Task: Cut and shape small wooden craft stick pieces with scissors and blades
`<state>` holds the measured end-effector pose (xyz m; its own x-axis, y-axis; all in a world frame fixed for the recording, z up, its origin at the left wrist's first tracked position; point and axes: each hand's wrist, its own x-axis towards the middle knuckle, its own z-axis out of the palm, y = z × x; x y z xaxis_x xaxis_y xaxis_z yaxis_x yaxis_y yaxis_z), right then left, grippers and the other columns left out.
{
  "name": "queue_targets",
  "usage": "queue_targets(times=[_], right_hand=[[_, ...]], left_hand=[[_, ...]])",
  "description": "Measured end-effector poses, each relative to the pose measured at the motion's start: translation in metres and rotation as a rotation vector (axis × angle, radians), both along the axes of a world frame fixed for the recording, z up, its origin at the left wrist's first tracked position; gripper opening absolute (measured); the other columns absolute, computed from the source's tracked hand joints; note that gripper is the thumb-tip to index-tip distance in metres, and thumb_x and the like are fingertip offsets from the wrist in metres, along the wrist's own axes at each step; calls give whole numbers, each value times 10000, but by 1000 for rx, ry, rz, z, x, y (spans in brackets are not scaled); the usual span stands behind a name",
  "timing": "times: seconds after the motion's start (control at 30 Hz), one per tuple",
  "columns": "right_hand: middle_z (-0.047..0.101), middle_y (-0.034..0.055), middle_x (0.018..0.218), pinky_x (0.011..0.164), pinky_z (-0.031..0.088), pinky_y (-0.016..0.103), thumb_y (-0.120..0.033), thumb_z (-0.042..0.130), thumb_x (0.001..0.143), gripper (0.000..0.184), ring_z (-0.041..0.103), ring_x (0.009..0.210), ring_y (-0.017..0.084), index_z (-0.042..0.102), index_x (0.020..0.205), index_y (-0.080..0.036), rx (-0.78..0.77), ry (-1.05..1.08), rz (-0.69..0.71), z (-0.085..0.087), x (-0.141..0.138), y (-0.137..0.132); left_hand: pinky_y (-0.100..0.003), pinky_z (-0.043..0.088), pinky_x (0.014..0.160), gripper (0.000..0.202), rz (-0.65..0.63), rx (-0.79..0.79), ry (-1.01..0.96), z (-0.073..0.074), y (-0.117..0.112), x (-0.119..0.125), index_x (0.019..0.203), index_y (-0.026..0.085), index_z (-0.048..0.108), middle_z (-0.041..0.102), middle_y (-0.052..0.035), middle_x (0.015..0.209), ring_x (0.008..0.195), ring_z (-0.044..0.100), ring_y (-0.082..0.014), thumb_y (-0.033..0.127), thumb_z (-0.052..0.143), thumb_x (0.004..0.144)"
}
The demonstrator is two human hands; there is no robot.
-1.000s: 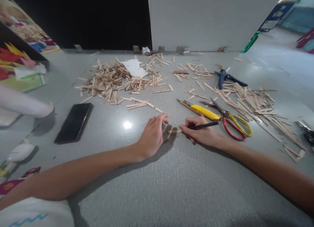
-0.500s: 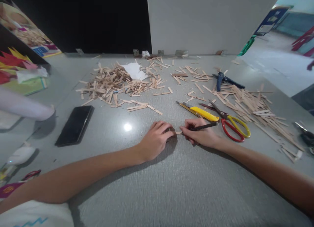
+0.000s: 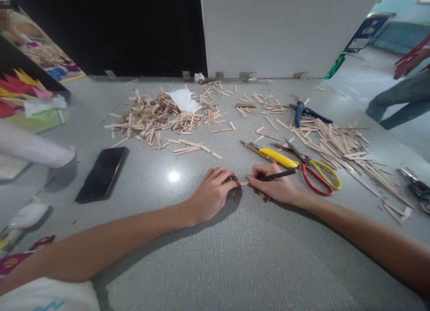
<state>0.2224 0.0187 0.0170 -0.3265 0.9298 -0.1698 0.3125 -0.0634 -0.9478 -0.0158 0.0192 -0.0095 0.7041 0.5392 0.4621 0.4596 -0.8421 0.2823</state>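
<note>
Between my hands lies a small wooden stick (image 3: 243, 184), its ends partly hidden by fingers. My left hand (image 3: 214, 194) pinches its left end, fingers curled over the table. A black pen (image 3: 280, 174) is gripped in my right hand (image 3: 273, 185), slanting up to the right; its tip is hidden by my fingers, close to the stick. Just beyond my right hand lie a yellow utility knife (image 3: 275, 156) and scissors (image 3: 319, 174) with one red and one yellow handle.
A heap of wooden sticks (image 3: 144, 118) lies at the back left, with white paper (image 3: 184, 100) on it. More sticks (image 3: 336, 143) lie right, near blue-handled cutters (image 3: 298, 112). A phone (image 3: 102, 174) rests left. Upright panels (image 3: 285, 33) close the back. A person's leg (image 3: 399, 98) shows far right.
My hands, the stick and the pen stay almost in place. A person's leg and hand have come further into view at the right edge.
</note>
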Motion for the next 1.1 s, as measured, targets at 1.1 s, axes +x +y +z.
queue_targets(times=[1.1], right_hand=[[560,-53,474,311,384,168,-499,776,868,437,492,349,74,530,624,-232,-9,-6,14,2,-1,1]], left_hand=[[-449,566,954,412,89,-70,-3,-1,0,1,1174,168,662,753,-119,1165,1112,682,-274,-50,384,961]])
